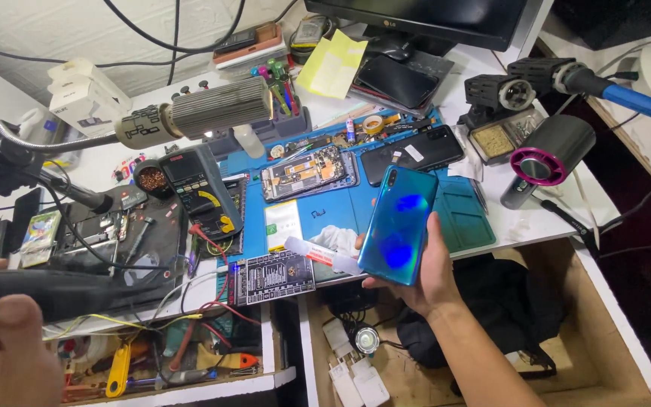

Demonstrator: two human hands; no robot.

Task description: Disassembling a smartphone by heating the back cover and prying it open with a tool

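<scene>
Phone: glossy blue-green slab smartphone (pixel 398 224), back side up, camera strip at its upper left corner, held in right hand (pixel 425 273) above the front edge of the blue rubber work mat (pixel 461 218). Fingers wrap behind it from the right, thumb on the near right edge, fingertips (pixel 359 241) showing past the left edge; grip closed on the phone, tilted with top end away from the person.

Just left of those fingertips: small white tube with red band (pixel 318 254) lying on the mat, crumpled white tissue (pixel 334 237) beside it. Farther left, black printed test board (pixel 271 277) with red leads.

Beyond the phone's top end: opened phone with exposed internals (pixel 309 172) and dark flat phone (pixel 411 157), both on the mat. Right of the hand: round black dryer-like tool with magenta ring (pixel 548 157).

Left hand (pixel 5 354) at bottom left, thumb up, closed around thick black cylindrical tool handle (pixel 39 294) (only part in view, tool type unclear). Past its fingers: black multimeter with yellow dial (pixel 201 188) and ribbed grey lamp head on gooseneck (pixel 216 109). Under the hand, open drawer of mixed hand tools (pixel 160 362).
</scene>
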